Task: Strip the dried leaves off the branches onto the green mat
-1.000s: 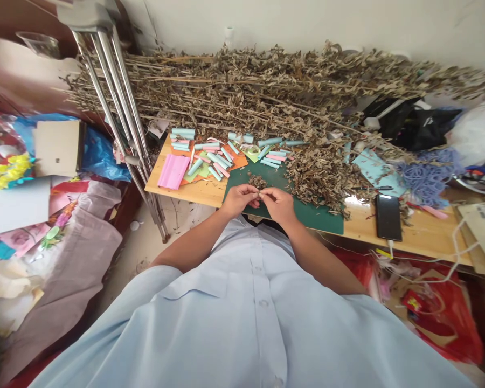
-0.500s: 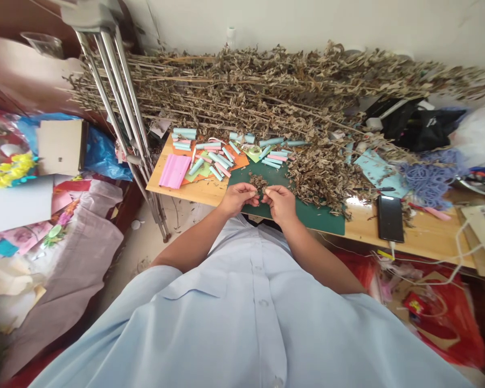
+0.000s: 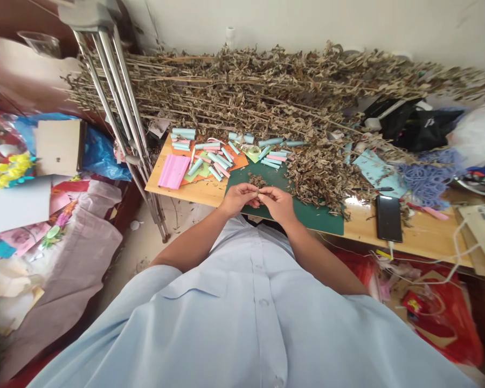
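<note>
My left hand (image 3: 239, 198) and my right hand (image 3: 278, 203) meet over the near edge of a green cutting mat (image 3: 323, 216). Both pinch a small bit of dried leaf (image 3: 256, 194) between their fingertips, which touch each other. Just beyond the fingers lies a little heap of crumbled leaves (image 3: 257, 180). A larger pile of dried leaves (image 3: 321, 175) covers the mat's right part. Left of it are several rolled blue and pink paper tubes (image 3: 220, 160), some on orange and green paper sheets (image 3: 239, 158).
Long dried leafy stalks (image 3: 226, 81) fill the back of the wooden table (image 3: 206, 193). Metal crutches (image 3: 123, 108) lean at its left end. A phone (image 3: 389, 218) with a charging cable and purple yarn (image 3: 430, 175) lie to the right. Pink folded paper (image 3: 173, 171) sits at the left edge.
My right hand has moved left, so its fingertips now meet those of my left hand at the leaf bit. The camera view has shifted very slightly.
</note>
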Available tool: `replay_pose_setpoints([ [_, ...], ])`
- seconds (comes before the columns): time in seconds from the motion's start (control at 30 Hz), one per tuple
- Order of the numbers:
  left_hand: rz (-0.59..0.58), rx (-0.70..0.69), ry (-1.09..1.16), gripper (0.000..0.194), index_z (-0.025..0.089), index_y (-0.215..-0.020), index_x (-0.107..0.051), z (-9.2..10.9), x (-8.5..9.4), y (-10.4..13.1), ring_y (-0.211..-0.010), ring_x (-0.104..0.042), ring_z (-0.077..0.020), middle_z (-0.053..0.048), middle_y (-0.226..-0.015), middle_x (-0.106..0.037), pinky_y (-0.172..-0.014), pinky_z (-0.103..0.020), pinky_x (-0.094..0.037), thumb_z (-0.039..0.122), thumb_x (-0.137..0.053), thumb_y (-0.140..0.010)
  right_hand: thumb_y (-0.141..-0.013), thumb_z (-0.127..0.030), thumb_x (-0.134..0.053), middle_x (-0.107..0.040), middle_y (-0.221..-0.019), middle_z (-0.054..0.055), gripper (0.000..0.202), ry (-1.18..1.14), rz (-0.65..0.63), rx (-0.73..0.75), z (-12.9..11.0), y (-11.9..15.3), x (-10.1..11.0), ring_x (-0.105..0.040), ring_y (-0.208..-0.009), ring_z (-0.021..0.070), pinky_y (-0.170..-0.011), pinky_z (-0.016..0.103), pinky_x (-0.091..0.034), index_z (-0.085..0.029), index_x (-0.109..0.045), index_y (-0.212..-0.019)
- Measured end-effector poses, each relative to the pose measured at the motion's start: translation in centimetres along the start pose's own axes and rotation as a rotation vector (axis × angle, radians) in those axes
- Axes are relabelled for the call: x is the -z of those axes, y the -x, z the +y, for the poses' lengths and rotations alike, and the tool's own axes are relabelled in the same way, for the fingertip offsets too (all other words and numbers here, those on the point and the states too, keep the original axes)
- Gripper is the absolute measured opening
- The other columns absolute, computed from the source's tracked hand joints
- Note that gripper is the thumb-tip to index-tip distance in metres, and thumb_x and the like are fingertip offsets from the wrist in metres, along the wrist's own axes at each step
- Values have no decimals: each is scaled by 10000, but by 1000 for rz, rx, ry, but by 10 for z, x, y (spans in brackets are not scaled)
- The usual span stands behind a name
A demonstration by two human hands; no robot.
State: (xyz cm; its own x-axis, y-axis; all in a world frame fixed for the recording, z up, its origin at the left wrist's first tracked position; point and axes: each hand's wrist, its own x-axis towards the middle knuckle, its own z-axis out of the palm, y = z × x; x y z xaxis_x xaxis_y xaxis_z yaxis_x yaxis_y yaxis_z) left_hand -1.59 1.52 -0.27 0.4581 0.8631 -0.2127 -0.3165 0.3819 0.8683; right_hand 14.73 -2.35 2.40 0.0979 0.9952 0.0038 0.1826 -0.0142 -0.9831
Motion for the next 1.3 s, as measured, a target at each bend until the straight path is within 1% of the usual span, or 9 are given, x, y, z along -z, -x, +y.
replay_pose_setpoints([
  [0.27, 23, 21, -4, 441, 74, -960, -670, -2, -1, -2, -682, -745, -208, -96, -746, -736, -675, -326, -624, 382, -869, -714, -802, -382, -721, -760, -861, 41, 189, 127, 42, 108, 9, 0, 2, -692, -743, 183, -753, 339, -575, -211, -743, -881],
  [0.4, 38, 43, -60, 403, 81, -961, -667, -2, -3, -2, -686, -742, -191, -80, -750, -733, -695, -330, -623, 391, -832, -763, -809, -361, -691, -759, -880, 46, 171, 179, 46, 140, 13, 0, 3, -686, -753, 182, -754, 337, -570, -207, -739, -867],
  [0.53, 50, 40, -102, 367, 89, -1022, -659, -3, -7, -2, -692, -734, -175, -62, -749, -729, -717, -328, -615, 350, -799, -805, -782, -385, -706, -745, -793, 37, 205, 128, 89, 29, 18, -2, 1, -668, -669, 178, -681, 330, -571, -194, -731, -853],
  [0.67, 145, -30, -48, 324, 109, -1064, -637, -6, -8, -1, -700, -727, -172, -64, -811, -722, -703, -336, -605, 338, -736, -858, -785, -400, -707, -712, -703, 20, 237, 60, 201, -68, 23, -9, 2, -652, -614, 182, -632, 328, -564, -185, -727, -883],
  [0.73, 189, -66, -23, 312, 120, -1071, -627, -9, -8, -1, -707, -724, -169, -65, -837, -716, -698, -335, -600, 340, -718, -868, -806, -392, -689, -708, -711, 20, 229, 123, 253, -34, 25, -12, 4, -643, -626, 181, -645, 326, -553, -185, -730, -898],
  [0.8, 218, -96, -6, 319, 127, -1083, -620, -10, -7, -1, -713, -720, -167, -64, -849, -711, -703, -335, -597, 346, -711, -870, -834, -370, -669, -718, -757, 28, 202, 231, 254, 49, 26, -14, 6, -634, -653, 179, -687, 331, -547, -192, -737, -899],
  [1.0, 245, -124, 31, 335, 132, -1076, -616, -10, -8, 1, -710, -710, -165, -65, -844, -706, -691, -326, -585, 358, -718, -852, -879, -241, -624, -739, -948, 66, 139, 453, 120, 322, 31, -18, 7, -675, -881, 212, -873, 375, -553, -222, -761, -891],
  [1.13, 260, -128, 57, 314, 129, -1052, -618, -7, -10, 2, -691, -706, -168, -63, -832, -702, -682, -334, -584, 346, -716, -847, -903, -227, -598, -744, -983, 80, 184, 485, 106, 348, 35, -18, 9, -686, -960, 224, -922, 395, -557, -228, -779, -936],
  [1.3, 290, -69, 113, 290, 132, -1048, -613, 2, -12, 7, -725, -719, -177, -73, -845, -706, -727, -344, -583, 349, -695, -874, -918, -235, -576, -752, -987, 78, 207, 419, 206, 342, 38, -12, 15, -697, -945, 222, -924, 406, -563, -226, -778, -964],
])
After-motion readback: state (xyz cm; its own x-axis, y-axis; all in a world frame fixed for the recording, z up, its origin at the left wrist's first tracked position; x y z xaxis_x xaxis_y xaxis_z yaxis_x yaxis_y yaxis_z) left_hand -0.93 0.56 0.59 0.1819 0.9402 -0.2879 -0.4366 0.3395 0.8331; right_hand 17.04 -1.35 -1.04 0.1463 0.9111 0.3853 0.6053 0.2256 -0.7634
